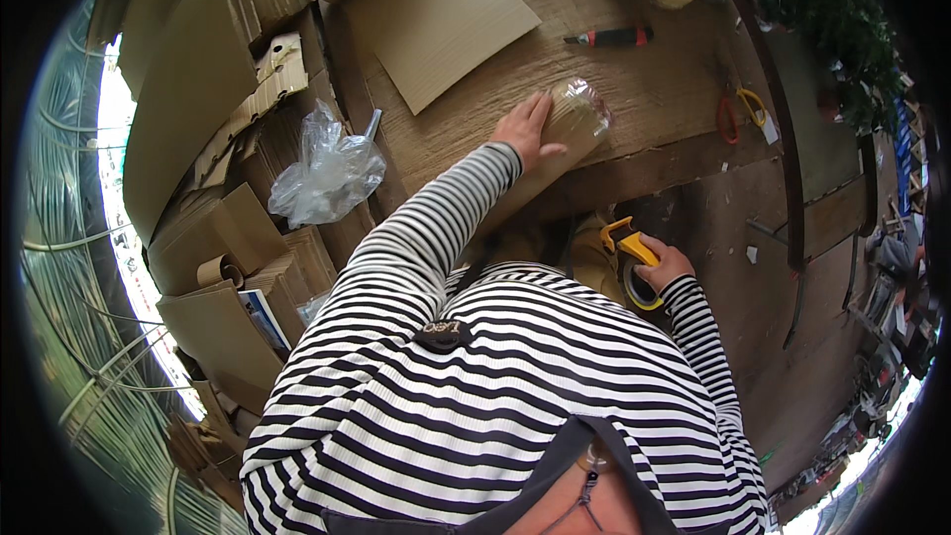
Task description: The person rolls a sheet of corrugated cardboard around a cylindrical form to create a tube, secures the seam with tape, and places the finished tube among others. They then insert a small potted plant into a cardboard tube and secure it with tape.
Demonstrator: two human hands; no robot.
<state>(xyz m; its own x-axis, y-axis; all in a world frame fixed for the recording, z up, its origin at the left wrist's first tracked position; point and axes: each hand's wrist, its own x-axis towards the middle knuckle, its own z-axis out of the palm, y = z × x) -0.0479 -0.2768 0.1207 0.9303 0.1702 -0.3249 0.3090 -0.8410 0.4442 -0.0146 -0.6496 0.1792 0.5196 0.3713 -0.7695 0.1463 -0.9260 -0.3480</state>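
Note:
My left hand (525, 131) lies with fingers stretched over a brown cardboard roll (573, 134) at the near edge of the worktable. Clear, shiny plastic (584, 94) covers the roll's far end. Low on the right, beside my body, my right hand (669, 266) is closed around a yellow tape dispenser (629, 241); the dispenser is apart from the roll. Part of the roll's near end is hidden by my left forearm.
A flat cardboard sheet (446, 25) and a red-and-black cutter knife (614, 37) lie farther back on the wooden table (664, 89). Scissors (728, 119) with red and yellow handles lie right. A crumpled plastic bag (327, 173) and stacked cardboard (238, 228) stand left.

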